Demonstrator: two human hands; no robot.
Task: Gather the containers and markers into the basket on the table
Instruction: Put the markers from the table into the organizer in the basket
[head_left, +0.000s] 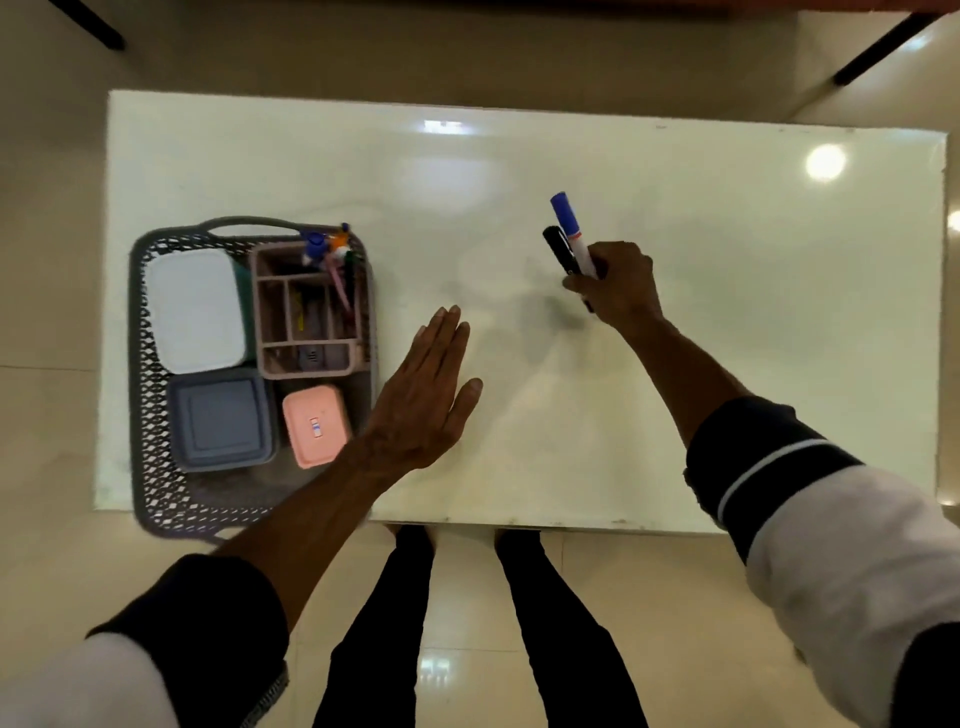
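A grey lattice basket (150, 457) stands at the table's left end. Inside it lie a white-lidded container (195, 310), a grey-blue container (222, 418), a small pink container (316, 426) and a pink divided organiser (306, 338) holding several markers (332, 249). My right hand (618, 286) is over the middle of the table, shut on a blue-capped marker (567, 215) and a black marker (558, 249), both pointing away from me. My left hand (426, 395) hovers flat with fingers together, just right of the basket, holding nothing.
The white glossy table (727, 364) has its near edge just in front of my legs (395, 623). Dark furniture legs stand on the tiled floor beyond the far corners.
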